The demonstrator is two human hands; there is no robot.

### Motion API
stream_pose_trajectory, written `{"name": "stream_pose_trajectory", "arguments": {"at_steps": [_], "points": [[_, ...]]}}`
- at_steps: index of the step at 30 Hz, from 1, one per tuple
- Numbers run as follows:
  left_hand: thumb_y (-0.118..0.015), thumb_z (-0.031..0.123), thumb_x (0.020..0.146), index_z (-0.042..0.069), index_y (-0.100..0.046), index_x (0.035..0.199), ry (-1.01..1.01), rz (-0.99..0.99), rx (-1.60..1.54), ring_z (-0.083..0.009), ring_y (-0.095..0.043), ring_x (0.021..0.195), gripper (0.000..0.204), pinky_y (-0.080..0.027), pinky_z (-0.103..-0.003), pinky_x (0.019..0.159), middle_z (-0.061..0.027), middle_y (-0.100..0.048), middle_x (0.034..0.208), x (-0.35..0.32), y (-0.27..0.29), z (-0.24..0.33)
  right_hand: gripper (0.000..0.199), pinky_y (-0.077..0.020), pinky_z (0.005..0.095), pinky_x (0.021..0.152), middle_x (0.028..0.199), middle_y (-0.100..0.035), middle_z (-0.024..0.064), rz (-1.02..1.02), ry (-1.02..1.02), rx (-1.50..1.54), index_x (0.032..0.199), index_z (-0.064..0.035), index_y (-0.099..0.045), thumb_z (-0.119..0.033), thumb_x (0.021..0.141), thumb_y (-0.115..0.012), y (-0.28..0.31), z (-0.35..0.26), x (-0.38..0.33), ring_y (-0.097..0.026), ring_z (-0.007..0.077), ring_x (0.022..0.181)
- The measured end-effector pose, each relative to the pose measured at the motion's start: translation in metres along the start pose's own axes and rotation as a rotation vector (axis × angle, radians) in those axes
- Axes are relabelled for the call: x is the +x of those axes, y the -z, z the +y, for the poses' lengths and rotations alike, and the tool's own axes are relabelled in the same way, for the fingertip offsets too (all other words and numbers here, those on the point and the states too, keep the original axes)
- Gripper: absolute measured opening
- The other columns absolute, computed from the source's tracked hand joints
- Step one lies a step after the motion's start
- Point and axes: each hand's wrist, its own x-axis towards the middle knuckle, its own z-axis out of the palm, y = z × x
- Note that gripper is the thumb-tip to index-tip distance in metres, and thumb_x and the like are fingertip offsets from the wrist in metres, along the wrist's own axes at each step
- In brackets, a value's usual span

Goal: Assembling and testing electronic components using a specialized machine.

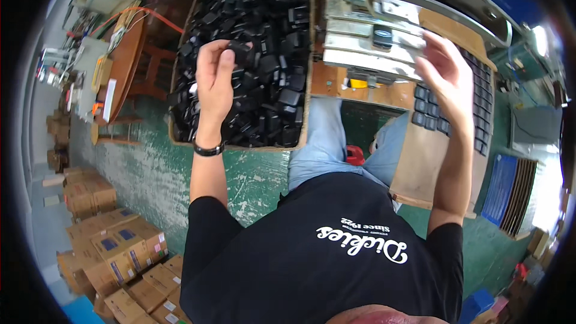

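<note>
Head view: left of the metal fixture point(345, 57), the left hand point(215, 84) pinches a black part point(241, 54) over the box point(309, 99); slack fingers could drop it. The black piece point(382, 36) on the fixture could shift if the right hand point(447, 75), fingers parted at the fixture's right end, brushes it.

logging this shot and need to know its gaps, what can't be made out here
Head view:
Part of the black piece in the left hand: covered by the fingers.
Lower pieces in the large box: buried under the top ones.
Some pieces on the brown board: behind the right hand and forearm.
Box's far end: cut off by the top edge.
</note>
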Motion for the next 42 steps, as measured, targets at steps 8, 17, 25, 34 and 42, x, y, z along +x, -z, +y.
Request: {"name": "stream_pose_trajectory", "arguments": {"at_steps": [8, 17, 25, 34, 42], "points": [[-0.076, -0.001, 0.099, -0.001, -0.065, 0.131, 0.018, -0.340, 0.015, -0.0112, -0.064, 0.082, 0.034, -0.053, -0.021, 0.074, -0.0078, -0.072, 0.105, 0.017, -0.101, 0.021, 0.058, -0.0567, 0.0277, 0.080, 0.123, -0.069, 0.0172, -0.191, 0.226, -0.502, 0.143, -0.0061, -0.068, -0.031, 0.093, -0.084, -0.031, -0.006, 0.048, -0.067, 0.0184, 0.093], [-0.077, 0.008, 0.098, 0.000, -0.079, 0.112, -0.353, -0.586, 0.338, -0.0116, -0.059, 0.077, 0.016, -0.049, -0.025, 0.069, -0.0078, -0.072, 0.108, 0.060, -0.202, 0.010, 0.049, -0.0505, 0.0215, 0.072, 0.107, -0.064, 0.0037, 0.467, -0.133, 0.088, 0.137, -0.0013, -0.069, -0.003, 0.090, -0.085, 0.014, 0.046, -0.079, -0.056, 0.0084, 0.081], [-0.068, 0.034, 0.107, 0.000, -0.071, 0.137, -0.777, -0.654, 0.724, -0.0314, -0.064, 0.125, 0.045, -0.046, -0.039, 0.107, -0.0167, -0.064, 0.147, 0.028, -0.209, 0.008, 0.052, -0.0535, 0.0283, 0.069, 0.098, -0.067, 0.0084, 0.420, -0.569, -0.197, 0.131, -0.0009, -0.061, -0.014, 0.087, -0.086, -0.003, 0.106, -0.206, -0.062, 0.0151, 0.072], [-0.069, 0.039, 0.104, 0.004, -0.061, 0.152, -0.828, -0.780, 0.614, -0.0352, -0.053, 0.149, 0.060, -0.037, -0.049, 0.123, -0.0171, -0.054, 0.164, -0.035, -0.138, 0.011, 0.057, -0.0581, 0.0483, 0.077, 0.108, -0.073, 0.0155, 0.202, -0.441, -0.879, 0.122, -0.0061, -0.059, -0.047, 0.091, -0.083, -0.030, 0.134, -0.174, -0.074, 0.0403, 0.088], [-0.077, 0.007, 0.086, 0.007, -0.076, 0.119, -0.570, -0.278, 0.806, -0.0296, -0.066, 0.109, 0.033, -0.053, -0.040, 0.095, -0.0086, -0.071, 0.128, -0.013, -0.032, -0.017, 0.054, -0.0564, 0.0436, 0.081, 0.107, -0.067, 0.0144, 0.175, -0.473, -0.827, 0.122, -0.0028, -0.059, -0.042, 0.094, -0.083, -0.023, 0.120, -0.164, -0.067, 0.0325, 0.087]]}}
